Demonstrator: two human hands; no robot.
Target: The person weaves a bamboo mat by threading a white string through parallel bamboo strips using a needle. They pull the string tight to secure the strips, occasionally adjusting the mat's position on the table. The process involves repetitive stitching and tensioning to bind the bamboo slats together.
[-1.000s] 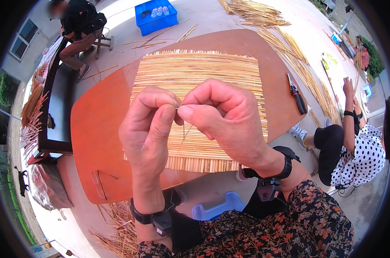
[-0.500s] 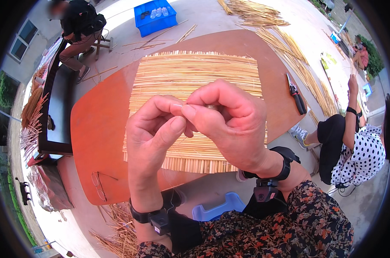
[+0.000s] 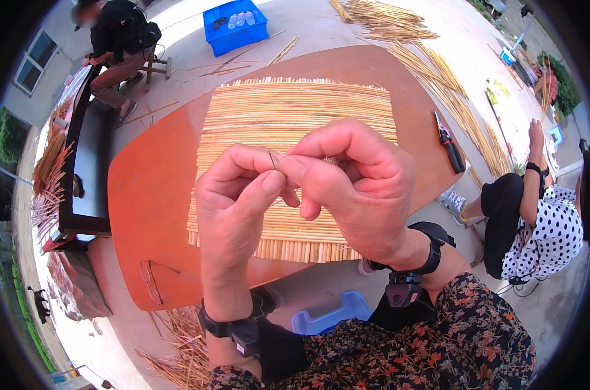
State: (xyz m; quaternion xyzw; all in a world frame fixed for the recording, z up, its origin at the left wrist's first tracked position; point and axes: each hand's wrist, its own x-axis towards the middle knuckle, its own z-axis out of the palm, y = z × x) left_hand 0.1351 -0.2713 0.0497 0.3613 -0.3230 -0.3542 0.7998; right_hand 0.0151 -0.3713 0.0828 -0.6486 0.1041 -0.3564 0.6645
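Head view is showing a person's two bare hands meeting fingertip to fingertip. The left grip (image 3: 233, 195) is pinching a thin dark needle-like piece (image 3: 273, 160) between thumb and forefinger, one end poking up above the forefinger. The right grip (image 3: 363, 192) is pressing its thumb against its bent forefinger just beside that piece; I cannot tell what, if anything, is lying between those two digits. A dimpled band (image 3: 331, 160) is circling a finger of the right grip. Behind each grip, toward the body, a black strap is carrying a small boxy device (image 3: 402, 290) at the wrist.

Beneath both grips, a stalk mat (image 3: 295, 110) is lying on a reddish-brown desk (image 3: 148, 188), its far part spreading beyond the fingers and its middle partly hiding behind the hands. Right of the right grip, pruning shears (image 3: 449, 143) are resting near the edge of the desk. Nearer the body and left of the left grip, eyeglasses (image 3: 150, 282) are lying with one temple unfolded. Between the two wrists, closer in than the grips, a pale blue plastic object (image 3: 334, 315) is showing below the desk.

Well beyond the grips, a blue crate (image 3: 236, 44) is holding clear bottles, and loose stalks (image 3: 386, 23) are covering the ground to its right. Far right of the right grip, a co-worker in a polka-dot top (image 3: 543, 227) is raising a forearm.
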